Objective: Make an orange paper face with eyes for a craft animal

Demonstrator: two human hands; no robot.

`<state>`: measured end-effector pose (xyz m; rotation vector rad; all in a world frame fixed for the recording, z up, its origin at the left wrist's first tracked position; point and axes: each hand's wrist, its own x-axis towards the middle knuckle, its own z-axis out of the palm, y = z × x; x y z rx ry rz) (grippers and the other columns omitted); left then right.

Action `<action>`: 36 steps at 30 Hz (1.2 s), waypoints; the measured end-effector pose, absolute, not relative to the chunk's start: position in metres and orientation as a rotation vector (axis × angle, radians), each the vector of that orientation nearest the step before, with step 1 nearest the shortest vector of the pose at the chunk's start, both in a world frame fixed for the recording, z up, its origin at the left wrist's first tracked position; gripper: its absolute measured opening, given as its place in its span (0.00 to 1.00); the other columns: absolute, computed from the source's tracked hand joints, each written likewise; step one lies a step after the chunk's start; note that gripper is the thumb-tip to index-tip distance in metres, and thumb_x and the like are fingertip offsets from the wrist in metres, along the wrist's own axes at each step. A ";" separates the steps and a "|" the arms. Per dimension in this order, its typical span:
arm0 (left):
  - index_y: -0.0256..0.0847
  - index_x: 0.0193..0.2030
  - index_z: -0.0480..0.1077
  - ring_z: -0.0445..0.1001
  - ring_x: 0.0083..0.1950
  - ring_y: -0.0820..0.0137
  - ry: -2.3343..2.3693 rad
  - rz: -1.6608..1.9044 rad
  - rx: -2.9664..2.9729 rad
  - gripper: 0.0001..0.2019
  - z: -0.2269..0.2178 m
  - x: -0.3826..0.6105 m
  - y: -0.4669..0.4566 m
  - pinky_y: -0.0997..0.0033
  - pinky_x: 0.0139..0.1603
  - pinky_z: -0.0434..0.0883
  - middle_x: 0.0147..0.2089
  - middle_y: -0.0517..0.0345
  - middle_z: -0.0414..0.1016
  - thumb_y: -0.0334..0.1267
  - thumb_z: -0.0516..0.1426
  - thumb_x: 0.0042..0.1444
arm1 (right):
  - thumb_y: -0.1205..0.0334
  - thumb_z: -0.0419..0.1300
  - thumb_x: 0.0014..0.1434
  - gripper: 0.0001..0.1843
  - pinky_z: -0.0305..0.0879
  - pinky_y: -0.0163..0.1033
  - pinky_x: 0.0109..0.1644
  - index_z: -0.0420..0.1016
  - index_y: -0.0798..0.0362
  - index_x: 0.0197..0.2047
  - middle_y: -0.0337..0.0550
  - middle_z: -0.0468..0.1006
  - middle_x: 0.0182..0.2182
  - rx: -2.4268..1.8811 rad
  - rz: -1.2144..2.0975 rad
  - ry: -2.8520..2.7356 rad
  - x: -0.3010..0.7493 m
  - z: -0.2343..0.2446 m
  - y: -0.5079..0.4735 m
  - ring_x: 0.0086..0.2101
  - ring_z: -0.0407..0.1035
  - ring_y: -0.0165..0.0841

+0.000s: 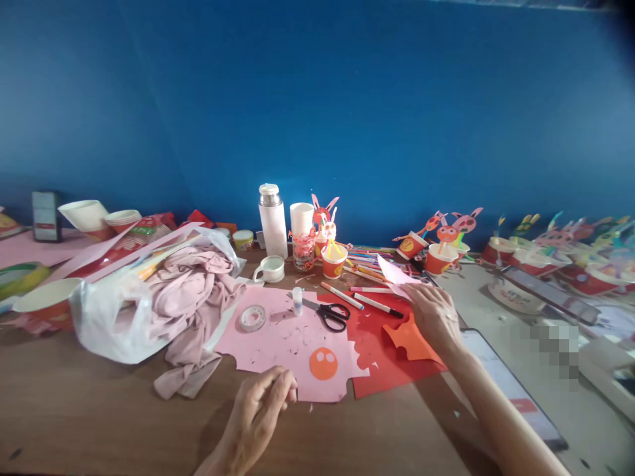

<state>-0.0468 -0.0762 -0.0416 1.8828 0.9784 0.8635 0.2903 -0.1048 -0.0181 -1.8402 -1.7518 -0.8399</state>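
Pink paper scrap (393,274) seemingly under spread right hand (434,318); left hand (256,413) curled.

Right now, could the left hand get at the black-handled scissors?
Probably yes. The left hand sits at the near edge of the pink paper sheet, and the black-handled scissors lie on that sheet. Only flat paper seems to lie between them, with nothing upright in the way.

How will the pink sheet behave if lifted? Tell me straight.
The pink sheet looks like thin paper, so it will probably be light and floppy, with its ragged cut edges apt to bend or tear. The tape roll on it could well slide or roll off.
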 end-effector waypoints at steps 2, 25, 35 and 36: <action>0.39 0.22 0.65 0.67 0.22 0.75 0.996 0.853 1.878 0.21 -0.047 -0.050 -0.078 0.81 0.25 0.65 0.21 0.60 0.68 0.49 0.45 0.59 | 0.71 0.47 0.58 0.17 0.59 0.42 0.47 0.74 0.51 0.43 0.45 0.80 0.39 -1.877 -0.784 -1.819 0.288 -0.023 -0.096 0.42 0.70 0.38; 0.47 0.50 0.66 0.62 0.55 0.56 0.904 0.466 2.664 0.23 -0.059 -0.031 -0.065 0.51 0.53 0.63 0.55 0.52 0.66 0.38 0.63 0.45 | 0.58 0.52 0.58 0.20 0.51 0.56 0.53 0.65 0.54 0.53 0.55 0.72 0.50 -1.921 -0.672 -1.937 0.274 -0.046 -0.082 0.50 0.65 0.46; 0.43 0.47 0.67 0.68 0.48 0.60 0.832 0.593 2.747 0.18 -0.060 -0.031 -0.060 0.57 0.47 0.69 0.49 0.52 0.70 0.31 0.61 0.48 | 0.62 0.52 0.59 0.14 0.52 0.52 0.52 0.70 0.54 0.47 0.51 0.75 0.47 -1.846 -0.605 -1.964 0.266 -0.038 -0.092 0.47 0.68 0.43; 0.43 0.47 0.67 0.69 0.48 0.60 0.824 0.616 2.754 0.18 -0.062 -0.031 -0.059 0.57 0.47 0.69 0.49 0.52 0.71 0.30 0.61 0.48 | 0.62 0.52 0.59 0.13 0.52 0.52 0.53 0.70 0.53 0.46 0.51 0.76 0.46 -1.843 -0.597 -1.964 0.266 -0.037 -0.094 0.46 0.68 0.42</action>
